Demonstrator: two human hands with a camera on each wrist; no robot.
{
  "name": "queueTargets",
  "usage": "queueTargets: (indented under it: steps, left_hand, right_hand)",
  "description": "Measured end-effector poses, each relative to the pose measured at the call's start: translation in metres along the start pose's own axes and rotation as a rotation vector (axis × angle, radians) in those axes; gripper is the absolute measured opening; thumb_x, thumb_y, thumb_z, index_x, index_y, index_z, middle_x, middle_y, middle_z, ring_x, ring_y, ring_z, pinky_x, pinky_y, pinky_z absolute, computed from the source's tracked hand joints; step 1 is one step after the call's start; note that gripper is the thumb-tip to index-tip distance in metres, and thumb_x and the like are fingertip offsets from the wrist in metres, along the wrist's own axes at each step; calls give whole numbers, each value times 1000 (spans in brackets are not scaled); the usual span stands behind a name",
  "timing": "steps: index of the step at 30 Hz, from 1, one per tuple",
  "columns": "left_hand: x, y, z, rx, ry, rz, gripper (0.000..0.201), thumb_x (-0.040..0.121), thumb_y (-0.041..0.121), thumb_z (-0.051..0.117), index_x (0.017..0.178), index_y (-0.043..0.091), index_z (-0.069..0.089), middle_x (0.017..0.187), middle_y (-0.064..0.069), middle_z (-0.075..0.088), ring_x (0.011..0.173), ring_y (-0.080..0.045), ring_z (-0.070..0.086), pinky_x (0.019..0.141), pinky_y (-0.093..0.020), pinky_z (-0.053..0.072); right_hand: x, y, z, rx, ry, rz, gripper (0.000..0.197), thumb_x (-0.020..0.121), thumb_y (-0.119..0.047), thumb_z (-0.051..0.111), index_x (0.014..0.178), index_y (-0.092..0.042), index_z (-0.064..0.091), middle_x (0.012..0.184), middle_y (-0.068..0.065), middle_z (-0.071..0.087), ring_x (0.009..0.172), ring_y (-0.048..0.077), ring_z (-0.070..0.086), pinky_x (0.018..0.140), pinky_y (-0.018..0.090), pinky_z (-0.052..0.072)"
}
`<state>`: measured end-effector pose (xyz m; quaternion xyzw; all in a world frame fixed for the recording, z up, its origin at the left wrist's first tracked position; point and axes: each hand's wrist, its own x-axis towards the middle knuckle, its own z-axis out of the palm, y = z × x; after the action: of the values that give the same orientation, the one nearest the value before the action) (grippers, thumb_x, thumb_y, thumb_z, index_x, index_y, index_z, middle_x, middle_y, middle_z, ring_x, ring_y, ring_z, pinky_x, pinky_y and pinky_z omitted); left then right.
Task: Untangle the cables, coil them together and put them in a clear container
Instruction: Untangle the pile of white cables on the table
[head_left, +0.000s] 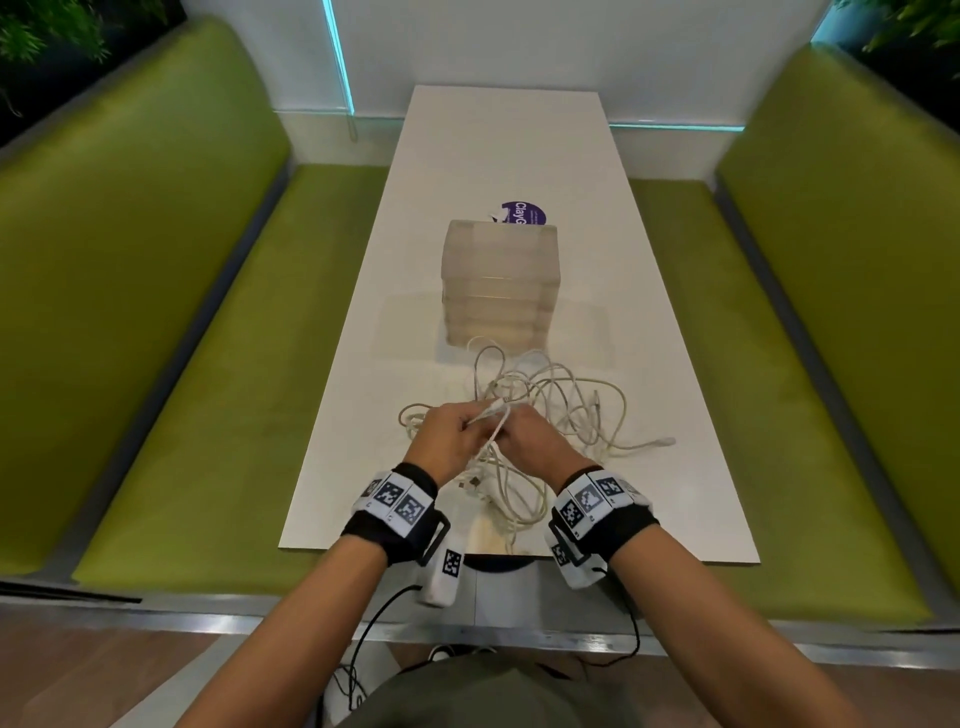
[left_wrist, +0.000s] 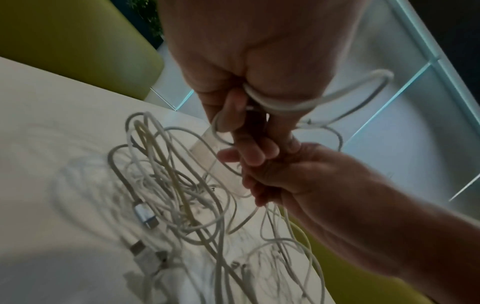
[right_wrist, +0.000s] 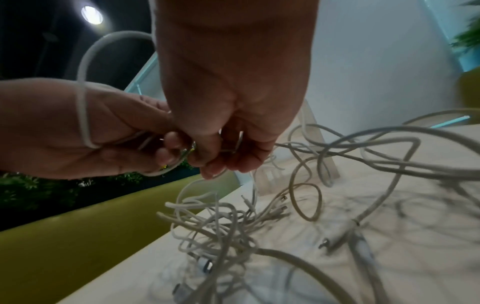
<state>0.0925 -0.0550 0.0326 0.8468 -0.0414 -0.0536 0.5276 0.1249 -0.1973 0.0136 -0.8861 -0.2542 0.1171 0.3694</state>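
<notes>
Cables (head_left: 545, 410) tangled nr container (head_left: 500, 283).

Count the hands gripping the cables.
2. The left hand pinches a strand, with a loop round it; the right hand grips strands right beside it. Both are above the tangled cables on the table. No other hand shows.

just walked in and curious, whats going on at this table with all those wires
A person is sorting out a tangle of white cables on a white table. Both hands are raised just above the pile: the left hand and the right hand each pinch strands between them, and one strand loops around the left hand. Most of the cables lie in a loose knot on the table. A stack of clear containers stands just beyond the pile, with no cables in it yet.
</notes>
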Motion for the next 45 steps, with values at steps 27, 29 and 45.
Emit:
queueTargets:
  steps: [27,29,45]
  left_hand:
    - [10,3,-1,162,-79,-114,37,89,53,52,100,17,59,88,5,64,81,-12,59,59,-14,35]
    - [11,8,5,103,-87,-119,21,93,42,53,96,23,61,86,6,64,79,-7,58,62,-18,37]
    - [-18,11,-55,-178,197,2,35,100,22,44,65,16,39,53,1,31,49,-12,29,52,-30,26]
  right_hand:
    - [14,8,-13,144,131,21,21,88,-10,55,99,-15,72,93,1,72,84,7,61,77,23,46]
    - [13,1,-14,130,126,26,17,84,-18,53,83,-22,69,80,-6,68,76,7,59,71,26,46]
    - [30,43,-38,265,188,240,7,84,-12,67,91,-13,68,98,11,59,58,17,61,53,33,50]
